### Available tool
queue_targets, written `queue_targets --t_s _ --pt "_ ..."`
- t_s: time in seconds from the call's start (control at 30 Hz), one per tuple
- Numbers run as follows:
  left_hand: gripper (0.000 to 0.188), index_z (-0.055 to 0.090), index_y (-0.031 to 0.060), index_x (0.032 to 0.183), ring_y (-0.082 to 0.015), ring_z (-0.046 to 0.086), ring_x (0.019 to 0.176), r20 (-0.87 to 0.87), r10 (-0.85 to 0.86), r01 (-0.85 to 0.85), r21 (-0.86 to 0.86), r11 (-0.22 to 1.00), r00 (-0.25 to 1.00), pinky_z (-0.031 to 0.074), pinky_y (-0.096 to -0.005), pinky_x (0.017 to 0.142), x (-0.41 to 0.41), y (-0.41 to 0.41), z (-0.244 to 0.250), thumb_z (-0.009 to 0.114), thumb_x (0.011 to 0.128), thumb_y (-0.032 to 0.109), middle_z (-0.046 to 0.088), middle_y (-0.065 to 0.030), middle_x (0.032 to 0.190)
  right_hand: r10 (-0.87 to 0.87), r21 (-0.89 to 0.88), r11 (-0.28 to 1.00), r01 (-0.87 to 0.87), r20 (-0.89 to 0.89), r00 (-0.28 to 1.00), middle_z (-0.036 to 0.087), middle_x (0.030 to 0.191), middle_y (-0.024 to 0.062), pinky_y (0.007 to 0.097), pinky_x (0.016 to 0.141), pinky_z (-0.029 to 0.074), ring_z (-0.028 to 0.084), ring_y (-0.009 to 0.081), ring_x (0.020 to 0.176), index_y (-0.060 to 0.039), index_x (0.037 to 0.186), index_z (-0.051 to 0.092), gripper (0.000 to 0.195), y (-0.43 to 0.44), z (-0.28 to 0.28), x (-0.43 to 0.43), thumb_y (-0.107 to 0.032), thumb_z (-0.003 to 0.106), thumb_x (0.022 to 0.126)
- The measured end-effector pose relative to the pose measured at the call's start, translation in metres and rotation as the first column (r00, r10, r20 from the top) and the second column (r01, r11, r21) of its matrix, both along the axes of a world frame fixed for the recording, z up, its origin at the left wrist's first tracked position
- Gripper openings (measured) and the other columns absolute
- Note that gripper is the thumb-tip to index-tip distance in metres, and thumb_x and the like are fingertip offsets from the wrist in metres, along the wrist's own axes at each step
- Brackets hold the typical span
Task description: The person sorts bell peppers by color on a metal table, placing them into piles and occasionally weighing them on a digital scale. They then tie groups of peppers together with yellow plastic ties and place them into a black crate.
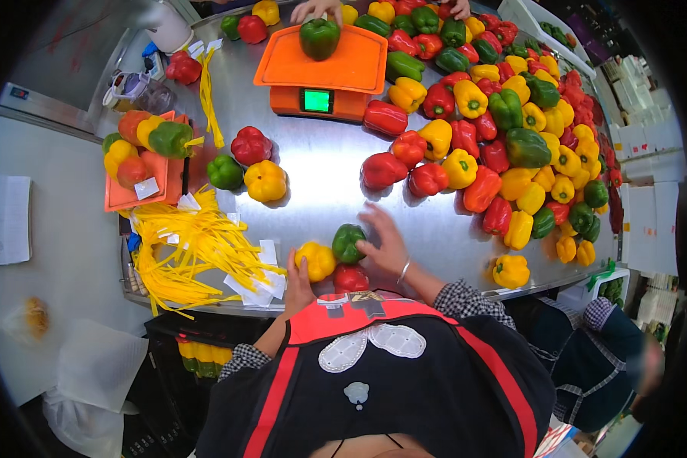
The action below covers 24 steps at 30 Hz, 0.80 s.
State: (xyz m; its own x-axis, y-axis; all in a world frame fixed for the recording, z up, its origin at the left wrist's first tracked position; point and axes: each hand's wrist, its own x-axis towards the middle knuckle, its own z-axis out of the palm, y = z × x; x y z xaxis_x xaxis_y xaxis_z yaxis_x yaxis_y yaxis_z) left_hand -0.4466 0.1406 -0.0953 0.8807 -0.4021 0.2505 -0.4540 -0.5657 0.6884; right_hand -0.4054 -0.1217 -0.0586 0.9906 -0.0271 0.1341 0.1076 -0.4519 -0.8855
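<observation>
At the table's near edge, my left hand (299, 281) rests against the left side of a yellow bell pepper (315, 261). My right hand (385, 239), slightly blurred, has its thumb at a green bell pepper (348, 243), its fingers spread above it. A red bell pepper (351, 279) sits just below these two, close to my apron. Further up lies a second group: a red pepper (251, 146), a green pepper (225, 172) and a yellow pepper (266, 181). Yellow net sleeves with white tags (200, 246) are heaped left of my left hand.
A large pile of mixed peppers (492, 143) covers the steel table's right side. Another person's hand (317, 10) touches a green pepper on the orange scale (323, 63). Netted peppers lie on another orange scale (131, 192) at left. A co-worker (589, 360) is at the lower right.
</observation>
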Motion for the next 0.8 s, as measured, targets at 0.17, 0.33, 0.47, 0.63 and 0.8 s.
queue_targets --t_s 0.17,0.33,0.47,0.63,0.8 --pt "0.112 0.016 0.0065 0.147 -0.0482 0.027 0.133 0.116 -0.080 0.071 0.076 0.995 0.990 0.028 -0.0499 0.109 0.050 0.008 0.089 0.086 0.063 0.031 0.023 -0.0307 0.145 -0.096 -0.413 0.894 0.175 0.205 0.974 0.049 0.129 0.0163 0.0439 0.100 0.040 0.047 0.0359 0.119 -0.0103 0.130 0.049 0.067 -0.058 0.057 0.069 -0.020 0.077 0.070" --pt "0.113 0.020 0.0025 0.146 -0.0427 0.031 0.132 0.230 -0.096 0.069 0.124 0.990 0.969 0.029 -0.0482 0.109 0.150 -0.038 0.101 0.087 0.060 0.032 0.026 -0.0253 0.145 -0.006 -0.549 0.835 -0.028 -0.061 0.998 0.055 0.116 0.0143 0.0424 0.091 0.046 0.055 0.0325 0.108 -0.0137 0.127 0.051 0.068 -0.067 0.047 0.107 -0.027 0.078 0.066" --pt "0.113 0.026 0.0043 0.146 -0.0399 0.035 0.130 0.040 -0.199 0.189 0.175 0.966 0.979 0.035 -0.0443 0.107 0.188 -0.103 0.089 0.088 0.056 0.031 0.031 -0.0228 0.142 -0.055 -0.281 0.959 0.016 -0.133 0.990 0.060 0.112 0.0153 0.0400 0.088 0.049 0.060 0.0330 0.104 -0.0107 0.126 0.052 0.079 -0.064 0.054 0.114 -0.035 0.084 0.058" --pt "0.103 0.033 0.0080 0.142 -0.0339 0.054 0.116 -0.116 -0.282 0.292 0.086 0.952 0.952 0.048 -0.0396 0.096 0.201 -0.154 0.092 0.087 0.056 0.029 0.049 -0.0168 0.131 -0.123 0.002 0.992 0.128 -0.266 0.956 0.061 0.118 0.0176 0.0382 0.092 0.049 0.061 0.0319 0.108 -0.0086 0.133 0.045 0.092 -0.083 0.072 0.104 -0.043 0.086 0.059" --pt "0.103 0.037 0.0066 0.140 -0.0322 0.056 0.116 -0.287 -0.264 0.270 -0.020 0.963 0.921 0.048 -0.0370 0.096 0.207 -0.161 0.097 0.089 0.054 0.030 0.054 -0.0174 0.129 -0.060 0.370 0.920 0.126 -0.183 0.981 0.060 0.121 0.0193 0.0356 0.090 0.049 0.060 0.0281 0.111 -0.0067 0.135 0.043 0.080 -0.093 0.050 0.105 -0.038 0.081 0.072"
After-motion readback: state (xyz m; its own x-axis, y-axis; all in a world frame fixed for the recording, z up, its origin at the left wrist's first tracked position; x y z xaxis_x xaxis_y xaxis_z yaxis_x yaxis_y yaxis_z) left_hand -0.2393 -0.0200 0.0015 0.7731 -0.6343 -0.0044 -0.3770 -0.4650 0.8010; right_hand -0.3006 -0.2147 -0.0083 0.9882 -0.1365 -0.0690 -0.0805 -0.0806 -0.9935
